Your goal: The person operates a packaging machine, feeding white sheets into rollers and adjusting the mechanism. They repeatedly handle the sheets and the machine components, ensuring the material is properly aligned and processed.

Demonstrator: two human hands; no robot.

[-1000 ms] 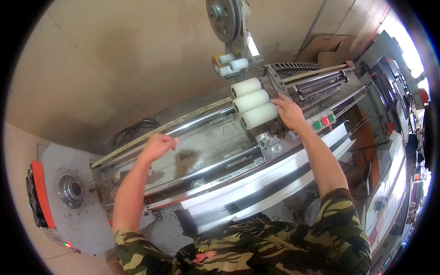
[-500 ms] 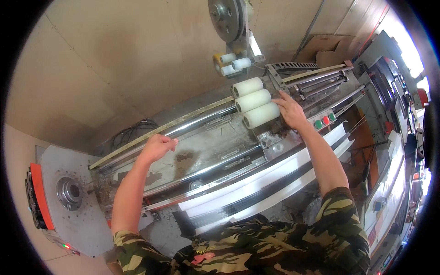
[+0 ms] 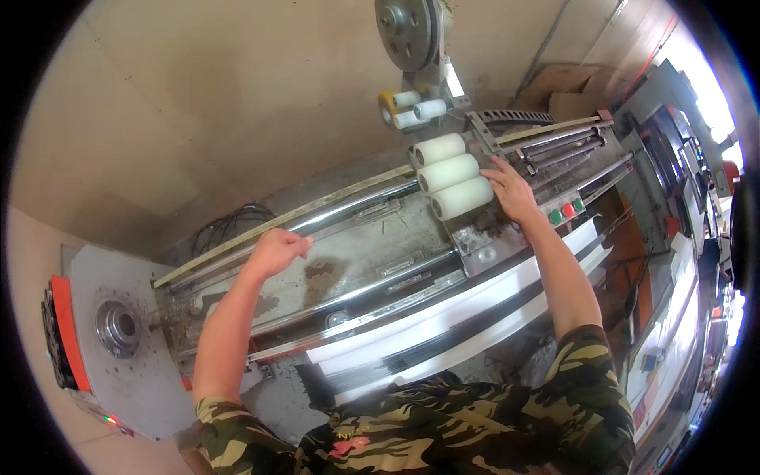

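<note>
Three thick white rollers (image 3: 448, 172) sit side by side on a carriage (image 3: 484, 252) across the machine's rails. Against their right ends is my right hand (image 3: 513, 191), its fingers stretched out and apart; whether the fingertips touch the rollers I cannot tell. My left hand (image 3: 277, 252) hovers over the machine bed (image 3: 356, 253), left of the rollers. Its thumb and fingers are pinched together, and anything between them is too small to make out. Above the rollers hang smaller white rollers (image 3: 430, 109) and a grey metal wheel (image 3: 408, 33) on an arm.
Polished rails (image 3: 356, 297) run the length of the bed. Green and red push buttons (image 3: 567, 210) sit right of my right wrist. A grey end plate with a round chuck (image 3: 119, 328) stands at the left. White strips (image 3: 427, 336) lie along the near side; black cables (image 3: 233, 222) coil behind.
The carriage with its rollers, buttons and overhead wheel has shifted a little to the right. My right hand has moved slightly right with it; my left hand stays nearly in place.
</note>
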